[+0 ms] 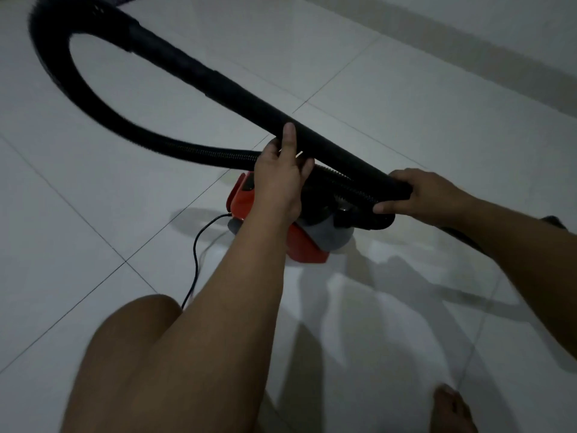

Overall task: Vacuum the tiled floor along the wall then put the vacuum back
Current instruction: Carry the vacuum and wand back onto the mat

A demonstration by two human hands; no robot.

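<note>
A small red and grey vacuum cleaner (307, 242) stands on the white tiled floor (406, 126) in the middle of the view. Its black ribbed hose (103, 120) loops away to the upper left and comes back as a long black tube (218, 79) that crosses above the machine. My right hand (434, 193) grips the near end of that tube, just over the vacuum. My left hand (282, 173) holds the tube further up, with the index finger laid straight against it and the other fingers curled under, partly hidden.
A black power cord (196, 260) runs from the vacuum's left side toward my bare knee (146, 323). My bare foot (449, 410) is at the bottom right. The wall base (468, 39) runs across the upper right. A dark object (554, 220) peeks out behind my right arm.
</note>
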